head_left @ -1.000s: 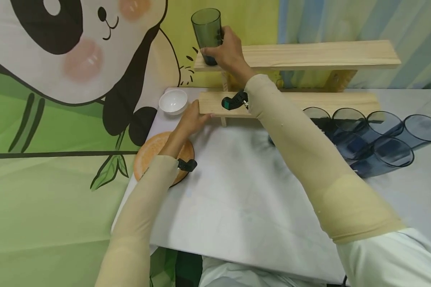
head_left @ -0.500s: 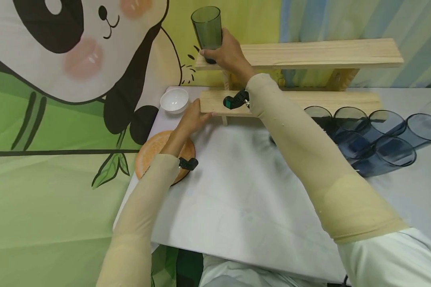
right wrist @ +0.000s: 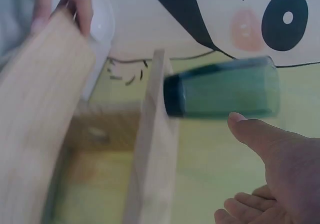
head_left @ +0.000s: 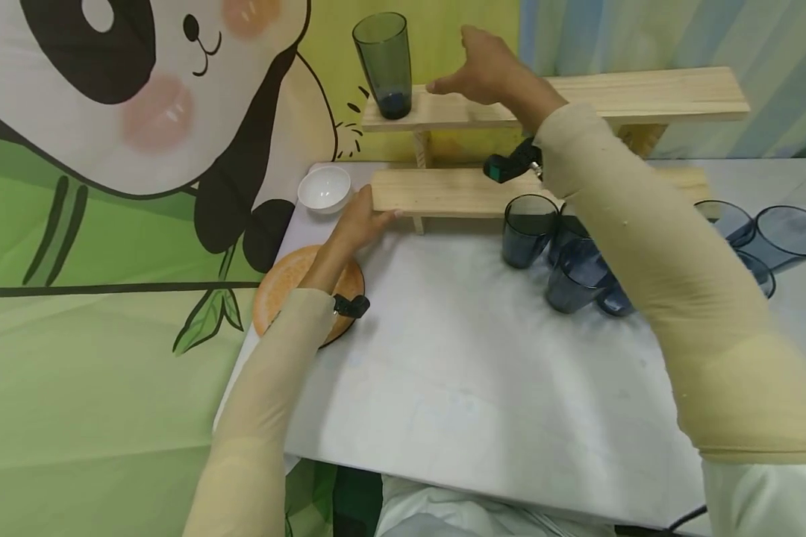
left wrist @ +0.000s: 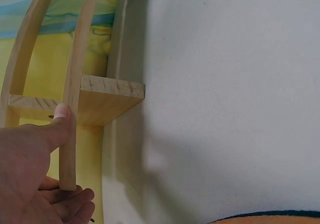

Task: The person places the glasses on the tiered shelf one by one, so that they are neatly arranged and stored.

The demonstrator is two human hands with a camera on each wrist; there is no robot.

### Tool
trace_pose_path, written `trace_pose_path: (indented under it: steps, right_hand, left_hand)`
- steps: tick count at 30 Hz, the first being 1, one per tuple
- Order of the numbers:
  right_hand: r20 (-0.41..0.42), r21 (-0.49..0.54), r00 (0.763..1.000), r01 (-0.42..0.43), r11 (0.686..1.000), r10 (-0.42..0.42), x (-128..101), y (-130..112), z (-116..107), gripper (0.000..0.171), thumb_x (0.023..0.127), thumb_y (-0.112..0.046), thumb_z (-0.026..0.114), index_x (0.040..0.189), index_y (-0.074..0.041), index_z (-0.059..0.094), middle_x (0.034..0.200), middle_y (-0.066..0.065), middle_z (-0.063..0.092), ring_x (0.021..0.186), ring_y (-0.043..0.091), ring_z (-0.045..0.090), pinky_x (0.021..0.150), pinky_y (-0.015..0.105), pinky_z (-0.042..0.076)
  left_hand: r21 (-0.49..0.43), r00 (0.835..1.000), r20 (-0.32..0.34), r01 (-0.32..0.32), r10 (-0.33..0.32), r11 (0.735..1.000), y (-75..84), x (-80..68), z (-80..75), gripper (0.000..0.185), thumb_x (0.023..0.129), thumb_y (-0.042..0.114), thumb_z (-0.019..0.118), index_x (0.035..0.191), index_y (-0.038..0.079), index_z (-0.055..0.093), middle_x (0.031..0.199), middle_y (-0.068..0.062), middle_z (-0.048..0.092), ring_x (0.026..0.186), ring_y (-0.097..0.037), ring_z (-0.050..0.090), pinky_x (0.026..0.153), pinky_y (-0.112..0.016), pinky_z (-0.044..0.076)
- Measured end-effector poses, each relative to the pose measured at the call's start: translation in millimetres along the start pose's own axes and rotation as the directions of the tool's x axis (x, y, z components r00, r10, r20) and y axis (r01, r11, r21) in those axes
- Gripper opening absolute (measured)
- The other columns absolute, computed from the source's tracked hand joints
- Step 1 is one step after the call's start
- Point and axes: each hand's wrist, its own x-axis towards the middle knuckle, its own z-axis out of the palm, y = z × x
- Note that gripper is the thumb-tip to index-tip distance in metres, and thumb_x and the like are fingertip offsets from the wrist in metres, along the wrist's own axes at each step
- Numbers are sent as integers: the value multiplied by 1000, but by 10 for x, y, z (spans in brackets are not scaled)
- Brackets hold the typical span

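Observation:
A tall tinted drinking glass (head_left: pixel 384 71) stands upright at the left end of the upper board (head_left: pixel 651 93) of a two-tier wooden shelf. My right hand (head_left: pixel 493 71) is to the right of that glass, apart from it, with thumb and fingers spread and nothing between them. In the right wrist view a gap shows between the thumb and the glass (right wrist: pixel 225 89). My left hand (head_left: pixel 356 227) grips the left end of the lower board (head_left: pixel 450 192). Its thumb presses one face while the fingers curl past the end, as the left wrist view shows.
Several blue-tinted glasses (head_left: pixel 527 235) stand on the white table (head_left: pixel 443 358) before the shelf, partly behind my right arm. More glasses (head_left: pixel 792 235) are at the right. A white bowl (head_left: pixel 325 190) and an orange-patterned round plate (head_left: pixel 285 280) lie near the left edge.
My right hand has let go of the glass on the upper board and moved to the right. The glass stays upright there. My left hand has kept its grip on the lower board.

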Motion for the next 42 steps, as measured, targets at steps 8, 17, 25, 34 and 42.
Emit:
trace_pose_path:
  steps: [8, 17, 25, 34, 42]
  right_hand:
    - [-32, -128, 991, 124, 984, -129, -544, 633, -496, 86, 102, -43, 53, 159, -2, 4, 163, 17, 12, 148, 33, 17, 118, 48, 16]
    - [-111, -22, 992, 63, 998, -66, -1658, 1496, -801, 72, 104, -30, 56, 161, -11, 16, 161, 19, 21, 145, 43, 21, 114, 60, 14]
    - [-294, 110, 949, -85, 990, 114, -2435, 2423, -581, 70, 103, -19, 57, 159, -4, 16, 162, 22, 17, 148, 35, 13, 119, 40, 11]
    - [-309, 173, 901, -262, 950, 305, -2918, 3011, -255, 78, 102, -18, 58, 160, -5, 8, 164, 18, 4, 149, 32, 0, 118, 44, 4]
    - [-328, 256, 864, -308, 916, 382, -3176, 3212, 13, 87, 101, -18, 58, 160, -22, -6, 164, 18, 1, 148, 37, 1, 116, 51, 8]
  left_hand:
    - [-14, 1000, 9, 7, -7, 1000, -2, 5, 0, 76, 95, 36, 70, 150, -1, 34, 144, -20, 47, 135, -30, 43, 113, -36, 30]
    - [-7, 1000, 2, -19, 19, 1000, -51, 13, 27, 74, 94, 33, 72, 150, 0, 36, 144, -19, 48, 134, -29, 45, 113, -36, 31]
    - [-2, 1000, 15, -12, 12, 1000, -106, 28, 23, 76, 95, 38, 69, 150, -1, 33, 145, -19, 46, 135, -29, 43, 113, -36, 30]
    - [-17, 1000, 16, -9, 10, 1000, -144, 32, -30, 77, 95, 37, 69, 151, 0, 32, 146, -19, 45, 136, -29, 41, 114, -37, 28]
    - [-10, 1000, 22, -16, 16, 1000, -142, 40, -6, 75, 95, 37, 70, 150, 1, 35, 144, -18, 47, 135, -29, 42, 114, -37, 29]
